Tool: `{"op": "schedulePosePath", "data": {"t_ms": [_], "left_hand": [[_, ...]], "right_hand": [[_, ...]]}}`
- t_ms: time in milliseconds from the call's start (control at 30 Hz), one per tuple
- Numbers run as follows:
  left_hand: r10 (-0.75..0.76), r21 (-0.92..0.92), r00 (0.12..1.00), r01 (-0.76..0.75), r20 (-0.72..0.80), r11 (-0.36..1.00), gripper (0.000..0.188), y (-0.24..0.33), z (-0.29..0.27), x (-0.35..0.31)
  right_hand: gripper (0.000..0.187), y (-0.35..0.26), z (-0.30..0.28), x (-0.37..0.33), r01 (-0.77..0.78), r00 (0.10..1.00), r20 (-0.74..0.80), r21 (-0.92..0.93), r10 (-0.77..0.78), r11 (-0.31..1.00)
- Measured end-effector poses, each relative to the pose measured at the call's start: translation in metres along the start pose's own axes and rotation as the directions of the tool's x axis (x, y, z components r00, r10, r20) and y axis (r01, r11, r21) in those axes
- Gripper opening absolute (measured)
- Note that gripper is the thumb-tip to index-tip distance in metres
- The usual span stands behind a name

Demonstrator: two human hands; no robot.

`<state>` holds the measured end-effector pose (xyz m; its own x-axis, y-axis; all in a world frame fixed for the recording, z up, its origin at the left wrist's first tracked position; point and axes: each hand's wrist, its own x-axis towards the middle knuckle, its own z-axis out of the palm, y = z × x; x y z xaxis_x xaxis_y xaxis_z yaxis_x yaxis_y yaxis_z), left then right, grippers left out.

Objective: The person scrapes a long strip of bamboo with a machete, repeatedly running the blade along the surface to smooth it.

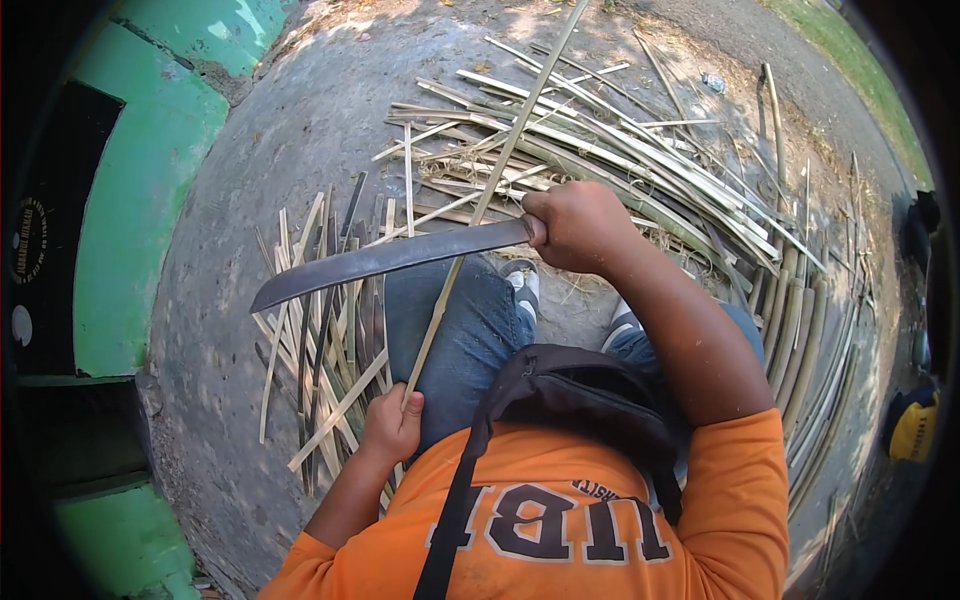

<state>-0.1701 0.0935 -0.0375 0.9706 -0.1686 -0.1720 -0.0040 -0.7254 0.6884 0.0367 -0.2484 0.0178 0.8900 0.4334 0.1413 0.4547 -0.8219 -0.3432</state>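
Note:
My right hand is closed round the handle of a machete. Its long dark blade points left and lies across a bamboo strip, above my left knee. Whether the blade touches the strip or passes just over it, I cannot tell. My left hand grips the near end of that strip, thumb along it, beside my left thigh. From there the strip slants up and away to the top edge of the view.
Split bamboo strips lie heaped on the concrete ahead. More slats are piled at my left, and long bamboo poles at my right. A black waist bag rests on my lap. A green wall stands on the left.

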Motion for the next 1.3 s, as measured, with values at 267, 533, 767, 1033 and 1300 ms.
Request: {"op": "schedulePosePath", "data": {"t_ms": [267, 533, 767, 1033, 1300], "left_hand": [[-0.026, 0.008, 0.999, 0.026, -0.023, 1.000, 0.054, 0.007, -0.003, -0.002], [0.015, 0.055, 0.999, -0.013, -0.048, 0.998, 0.051, 0.013, 0.000, -0.003], [0.017, 0.079, 0.999, -0.013, -0.047, 0.997, 0.051, 0.009, 0.001, -0.001], [0.002, 0.068, 0.999, 0.001, -0.039, 0.998, 0.053, 0.010, -0.001, -0.003], [-0.006, 0.046, 0.999, 0.008, -0.036, 0.999, 0.053, 0.007, 0.000, -0.001]], "right_hand": [[0.013, 0.007, 0.006, 0.006, 0.000, 0.999, -0.050, -0.037, -0.002, 0.999], [0.012, -0.012, 0.006, -0.012, 0.073, 0.996, -0.053, -0.040, -0.075, 0.997], [0.010, 0.022, 0.006, -0.004, -0.045, 0.990, -0.133, -0.010, 0.044, 0.999], [0.012, -0.008, 0.008, -0.006, 0.111, 0.985, -0.138, 0.028, -0.106, 0.993], [0.015, 0.041, 0.013, 0.001, -0.109, 0.956, -0.269, 0.061, 0.122, 0.992]]}}
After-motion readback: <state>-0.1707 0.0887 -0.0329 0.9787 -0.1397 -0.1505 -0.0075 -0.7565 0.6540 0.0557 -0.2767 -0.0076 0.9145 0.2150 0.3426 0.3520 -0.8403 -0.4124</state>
